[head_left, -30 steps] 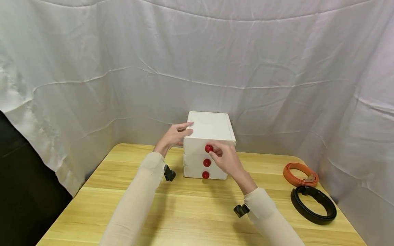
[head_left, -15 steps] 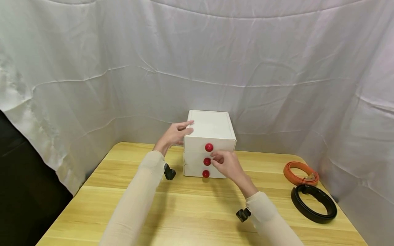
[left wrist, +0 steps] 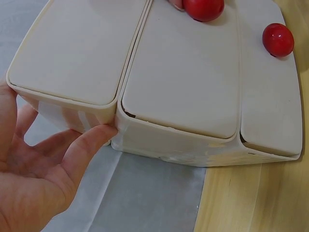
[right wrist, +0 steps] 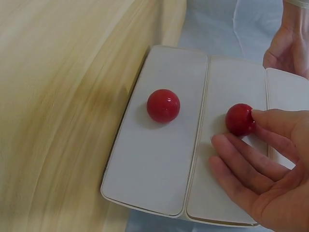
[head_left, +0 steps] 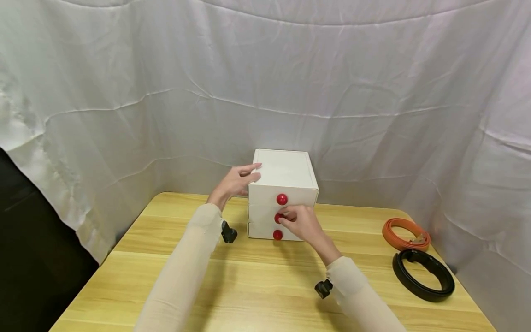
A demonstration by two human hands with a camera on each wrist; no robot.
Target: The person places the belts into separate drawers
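A white three-drawer box (head_left: 282,170) stands at the back of the wooden table (head_left: 249,286), each drawer front bearing a red knob. My left hand (head_left: 238,182) rests against its upper left corner; in the left wrist view the thumb (left wrist: 91,137) presses that corner of the box (left wrist: 178,87). My right hand (head_left: 300,221) is at the middle knob (head_left: 277,216), with thumb and fingers curled about the knob (right wrist: 239,119). The top knob (head_left: 282,199) and bottom knob (head_left: 277,234) are free. All drawers look closed.
An orange belt (head_left: 404,234) and a black belt (head_left: 423,275) lie coiled at the table's right side. White cloth hangs behind and to both sides. Bare wood lies in front of the box.
My right hand has left the top knob and dropped to the middle knob. The left hand and the box have stayed put.
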